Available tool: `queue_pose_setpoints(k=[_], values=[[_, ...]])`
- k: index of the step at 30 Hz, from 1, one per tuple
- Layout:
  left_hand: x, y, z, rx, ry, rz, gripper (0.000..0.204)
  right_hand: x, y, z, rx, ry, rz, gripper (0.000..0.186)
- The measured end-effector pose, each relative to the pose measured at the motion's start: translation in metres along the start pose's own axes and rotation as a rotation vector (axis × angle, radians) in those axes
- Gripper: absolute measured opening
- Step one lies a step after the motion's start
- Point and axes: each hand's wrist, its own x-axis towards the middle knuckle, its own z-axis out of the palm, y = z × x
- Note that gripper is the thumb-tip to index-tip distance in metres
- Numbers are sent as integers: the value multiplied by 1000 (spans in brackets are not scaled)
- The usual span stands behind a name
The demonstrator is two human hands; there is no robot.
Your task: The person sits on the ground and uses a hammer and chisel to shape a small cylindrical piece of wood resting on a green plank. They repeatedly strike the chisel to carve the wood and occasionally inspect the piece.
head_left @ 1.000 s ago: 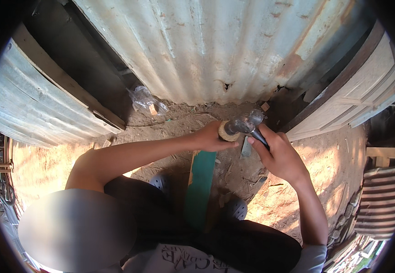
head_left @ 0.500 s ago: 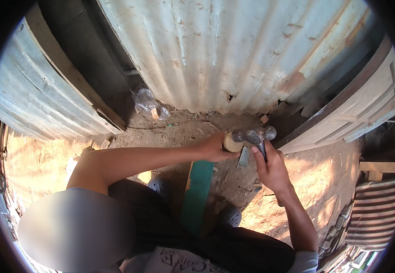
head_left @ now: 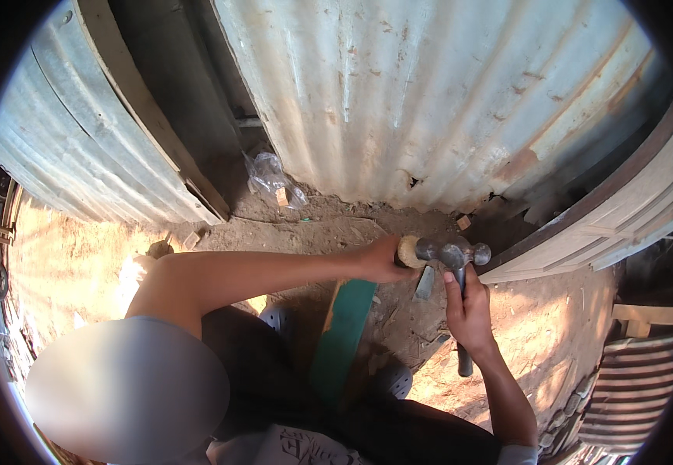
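- Dirt ground (head_left: 561, 302), strewn with small debris, spreads under everything, sunlit on the left and right.
- A pale corrugated metal sheet (head_left: 429, 101), rust-stained toward the right, rises at the far side.
- Another corrugated sheet (head_left: 88, 124), edged with a board, stands at the far left.
- A panelled door (head_left: 623, 205) slants in from the right.
- A ribbed sheet (head_left: 638, 395) lies at the near right, striped light and dark.
- A green plank (head_left: 342, 325) runs from between the person's legs away toward the far side.
- The hammer (head_left: 454, 256) is right of centre, head level and handle pointing to the near side; one end of its head meets or overlaps the tan piece, and contact cannot be told.
- A clear plastic bag (head_left: 268, 177) lies at the far left of centre.
- The right hand (head_left: 472, 310) is wrapped about the hammer's handle, thumb up near the head.
- The left hand (head_left: 380, 260) is closed around the round tan piece (head_left: 407, 252), beyond the plank's far end.
- A grey block (head_left: 425, 284) shows just on the near side of the hammer head.
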Motion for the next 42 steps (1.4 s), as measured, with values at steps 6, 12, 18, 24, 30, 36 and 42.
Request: queue_pose_setpoints(k=[6, 12, 18, 24, 30, 36, 42], values=[[-8, -3, -4, -10, 15, -37, 38, 12, -21, -23, 113, 197, -56, 17], [-2, 5, -4, -103, -7, -79, 40, -7, 28, 17, -87, -53, -95, 20], [-10, 3, -9, -30, -59, -140, 40, 4, -21, -13, 178, 26, 99, 22], [-8, 6, -10, -20, -2, -195, 40, 1, -23, -16, 385, 129, 8, 38], [-9, 2, -4, -4, 58, -131, 43, 4, -2, 0, 159, -83, 211, 33], [-15, 10, -12, -18, -47, -213, 49, 7, -31, -20, 315, 99, 86, 37], [-8, 7, -11, -4, -138, -193, 46, 9, 3, 6, 97, -70, 126, 35]])
